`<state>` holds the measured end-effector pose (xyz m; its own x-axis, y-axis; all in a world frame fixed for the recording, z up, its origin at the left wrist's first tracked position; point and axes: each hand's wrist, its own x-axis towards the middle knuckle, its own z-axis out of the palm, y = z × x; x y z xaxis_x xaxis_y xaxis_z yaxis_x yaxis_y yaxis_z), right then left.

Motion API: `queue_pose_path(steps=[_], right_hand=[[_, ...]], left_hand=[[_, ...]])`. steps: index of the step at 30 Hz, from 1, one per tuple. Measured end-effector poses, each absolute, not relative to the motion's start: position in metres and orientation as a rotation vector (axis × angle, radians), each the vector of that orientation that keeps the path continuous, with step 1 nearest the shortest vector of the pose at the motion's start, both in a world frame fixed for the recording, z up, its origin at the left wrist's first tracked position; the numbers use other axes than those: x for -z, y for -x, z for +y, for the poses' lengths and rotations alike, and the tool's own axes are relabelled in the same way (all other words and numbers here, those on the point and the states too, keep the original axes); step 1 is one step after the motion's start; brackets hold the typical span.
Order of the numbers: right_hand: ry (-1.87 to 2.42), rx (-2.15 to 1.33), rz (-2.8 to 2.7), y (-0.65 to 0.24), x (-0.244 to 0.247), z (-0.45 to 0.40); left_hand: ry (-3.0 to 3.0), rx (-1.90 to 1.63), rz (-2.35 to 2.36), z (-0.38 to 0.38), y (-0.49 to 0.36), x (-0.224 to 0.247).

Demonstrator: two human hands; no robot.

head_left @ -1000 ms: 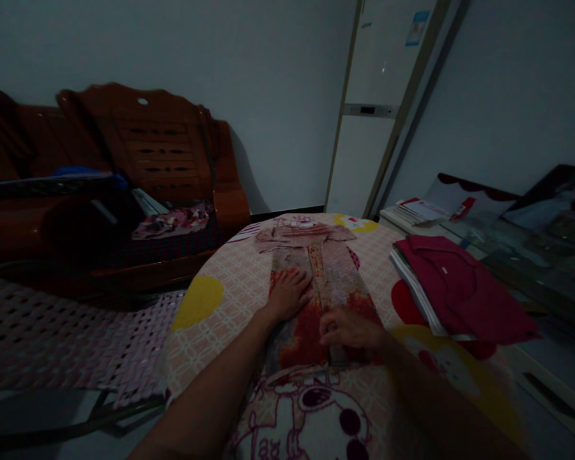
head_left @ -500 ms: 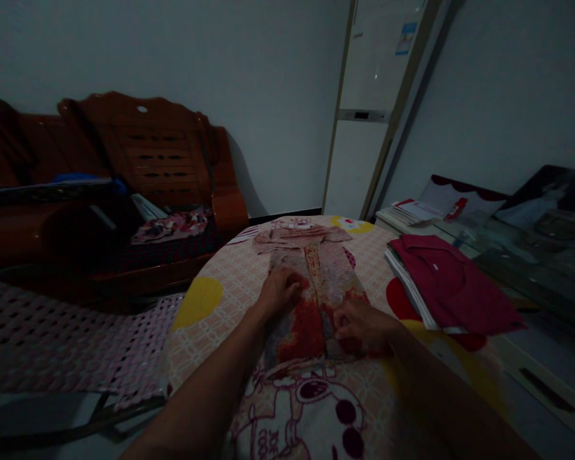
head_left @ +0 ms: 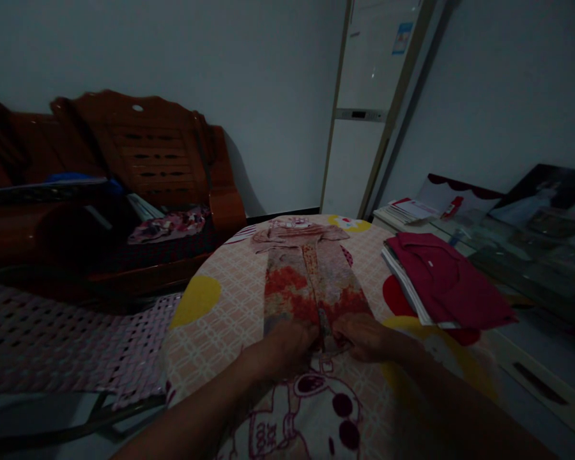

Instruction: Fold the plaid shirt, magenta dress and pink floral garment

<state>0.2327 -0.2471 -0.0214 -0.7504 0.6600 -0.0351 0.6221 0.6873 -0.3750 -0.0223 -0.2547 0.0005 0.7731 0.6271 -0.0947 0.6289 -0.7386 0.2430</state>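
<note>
A short-sleeved shirt point(head_left: 287, 281), greyish pink with red blotches, lies flat on a round table with its collar end away from me. A patterned strip runs down its middle. At its near hem, my left hand point(head_left: 290, 342) is closed, fingers curled on the fabric left of the strip. Just across from it, my right hand point(head_left: 361, 335) is closed on the hem's right part. Both sets of fingertips are dim and partly hidden. Beneath the shirt spreads a patterned tablecloth point(head_left: 220, 345) with yellow spots and cartoon figures.
To the right, a folded dark pink garment point(head_left: 445, 278) rests on a stack of white and dark layers at the table's edge. Beyond it stands a glass-topped cabinet point(head_left: 503, 249). On the left are a woven chair point(head_left: 76, 345) and a wooden sofa point(head_left: 148, 147).
Both hands have slid toward me along the shirt, from its middle to the near hem. They are now closer together, and the red patches on the left side show.
</note>
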Motion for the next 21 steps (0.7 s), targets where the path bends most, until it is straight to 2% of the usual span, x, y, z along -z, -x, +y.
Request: queue_pose_path(steps=[3,7,9,11,14,16,18,21], right_hand=[[1.144,-0.6,-2.783,-0.233,0.016,-0.241],[1.333,-0.673,-2.78,-0.224,-0.014,-0.217],[1.421,-0.503,-2.698,-0.217,-0.032,-0.193],[1.491,-0.252,-2.582,-0.212,-0.046,-0.165],[1.491,0.11,-2.341,-0.211,-0.053,-0.131],[1.503,0.189,-2.239,-0.214,-0.047,-0.123],[1.494,0.135,-2.256,-0.218,-0.034,-0.128],[1.403,-0.073,-2.417,-0.222,-0.006,-0.146]], left_hand=[[-2.7,0.027,1.031,-0.252,0.024,0.001],[-2.595,0.054,0.88,-0.216,0.032,-0.019],[-2.633,0.012,0.893,-0.185,0.033,-0.035],[-2.694,-0.078,1.114,-0.152,0.033,-0.049],[-2.737,-0.377,1.601,-0.118,0.033,-0.055],[-2.734,-0.57,1.711,-0.113,0.034,-0.047],[-2.726,-0.581,1.568,-0.119,0.037,-0.03],[-2.721,-0.406,1.189,-0.135,0.041,0.002]])
